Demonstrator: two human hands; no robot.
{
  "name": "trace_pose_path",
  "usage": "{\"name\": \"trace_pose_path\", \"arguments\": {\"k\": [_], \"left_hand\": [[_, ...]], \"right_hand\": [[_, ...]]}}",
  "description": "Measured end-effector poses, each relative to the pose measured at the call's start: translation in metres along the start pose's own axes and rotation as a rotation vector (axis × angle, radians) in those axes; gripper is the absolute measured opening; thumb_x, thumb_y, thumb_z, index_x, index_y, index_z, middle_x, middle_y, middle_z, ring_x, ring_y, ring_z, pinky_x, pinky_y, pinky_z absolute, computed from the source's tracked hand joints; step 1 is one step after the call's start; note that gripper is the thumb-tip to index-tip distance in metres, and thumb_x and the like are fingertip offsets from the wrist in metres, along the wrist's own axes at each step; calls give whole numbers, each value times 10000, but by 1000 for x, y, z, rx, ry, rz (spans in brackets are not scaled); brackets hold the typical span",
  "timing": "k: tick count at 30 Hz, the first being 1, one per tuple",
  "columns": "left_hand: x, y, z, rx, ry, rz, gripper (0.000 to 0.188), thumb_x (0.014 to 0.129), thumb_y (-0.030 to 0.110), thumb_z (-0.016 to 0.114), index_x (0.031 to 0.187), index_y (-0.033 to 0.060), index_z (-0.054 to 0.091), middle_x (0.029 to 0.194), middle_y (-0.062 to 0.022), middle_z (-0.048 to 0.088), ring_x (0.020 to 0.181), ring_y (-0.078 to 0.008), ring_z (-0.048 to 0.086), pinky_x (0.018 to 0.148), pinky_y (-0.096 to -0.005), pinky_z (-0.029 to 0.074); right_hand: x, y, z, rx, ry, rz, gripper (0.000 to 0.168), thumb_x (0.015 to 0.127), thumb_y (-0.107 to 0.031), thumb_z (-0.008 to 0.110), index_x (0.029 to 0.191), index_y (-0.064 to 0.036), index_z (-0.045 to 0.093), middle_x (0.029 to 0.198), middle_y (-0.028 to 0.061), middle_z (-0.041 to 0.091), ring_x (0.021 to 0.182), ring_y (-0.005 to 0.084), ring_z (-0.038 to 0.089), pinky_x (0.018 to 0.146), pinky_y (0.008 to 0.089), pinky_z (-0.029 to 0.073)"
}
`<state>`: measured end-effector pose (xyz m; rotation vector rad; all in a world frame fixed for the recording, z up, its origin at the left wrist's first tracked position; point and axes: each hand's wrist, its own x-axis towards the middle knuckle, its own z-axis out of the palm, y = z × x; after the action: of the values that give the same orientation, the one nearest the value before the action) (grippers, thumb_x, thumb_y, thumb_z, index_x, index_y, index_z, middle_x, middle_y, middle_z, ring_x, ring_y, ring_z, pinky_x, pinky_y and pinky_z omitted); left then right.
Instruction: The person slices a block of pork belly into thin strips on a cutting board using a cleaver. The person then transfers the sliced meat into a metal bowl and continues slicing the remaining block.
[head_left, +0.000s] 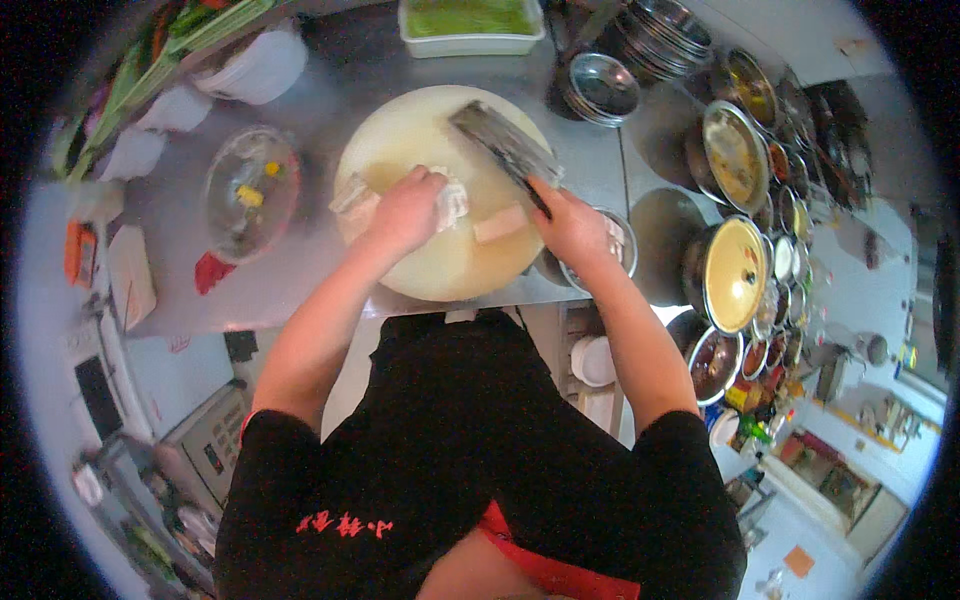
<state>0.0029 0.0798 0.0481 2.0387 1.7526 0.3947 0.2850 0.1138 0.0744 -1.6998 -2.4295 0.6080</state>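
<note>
A round, pale cutting board (442, 262) lies in front of me on a steel counter. My right hand (577, 229) grips the dark handle of a cleaver (502, 139), its broad blade tilted up to the left over the board's far right part. Under the curled fingers of my left hand (405, 214) is a whitish, crumpled piece (452, 201); whether it is cloth or food I cannot tell. Between the hands rests a flat, pale pink slab (501, 223), possibly meat. Another pale piece (356, 199) sits at the board's left edge, partly hidden by my left hand.
A metal bowl (632, 247) with pale pieces stands beneath my right wrist. Left of the board are a clear oval dish (251, 217) and a red cloth-like scrap (214, 271). A green-filled tray (471, 49), stacked steel bowls (604, 90) and a yellow basin (736, 274) surround the board.
</note>
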Motion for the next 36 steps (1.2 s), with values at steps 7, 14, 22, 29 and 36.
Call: {"name": "trace_pose_path", "arguments": {"k": [7, 14, 22, 29, 36], "left_hand": [[16, 4, -32, 112, -240, 78, 246, 899, 173, 645, 1100, 33, 624, 1064, -200, 679, 1026, -398, 658, 879, -484, 523], [19, -1, -33, -265, -237, -106, 358, 925, 155, 608, 1270, 61, 624, 1116, -200, 698, 1046, -394, 657, 939, -468, 511], [-24, 127, 18, -285, -136, 151, 527, 884, 163, 681, 1390, 80, 560, 1271, -168, 649, 1210, -358, 602, 1056, -468, 466], [17, 210, 184, -153, -181, 250, 930, 802, 368, 805, 1559, 104, 334, 1578, -228, 372, 1414, -425, 421, 1162, -483, 381], [44, 246, 217, 198, -166, 129, 1086, 719, 454, 843, 1614, 218, 275, 1629, -204, 306, 1425, -437, 392, 1188, -552, 314]], "right_hand": [[35, 1, 15, -64, 59, -176, 471, 897, -213, 675, 1366, -219, 627, 1085, 129, 679, 1001, 353, 677, 829, 467, 565], [-21, 73, -11, 546, 298, 267, 390, 933, -130, 673, 1323, -109, 674, 1117, 80, 716, 957, 179, 677, 859, 308, 546], [-152, 231, 78, 644, 226, 764, 529, 952, -249, 670, 1406, -3, 554, 982, 85, 691, 698, 142, 648, 603, 288, 538], [-160, 210, 117, 1126, 112, 774, 264, 1030, -257, 535, 1135, -19, 578, 841, 87, 661, 616, 164, 651, 522, 307, 523], [-161, 193, 113, 1297, 149, 816, 200, 1027, -218, 526, 969, -28, 551, 774, 95, 667, 605, 159, 632, 537, 306, 502]]}}
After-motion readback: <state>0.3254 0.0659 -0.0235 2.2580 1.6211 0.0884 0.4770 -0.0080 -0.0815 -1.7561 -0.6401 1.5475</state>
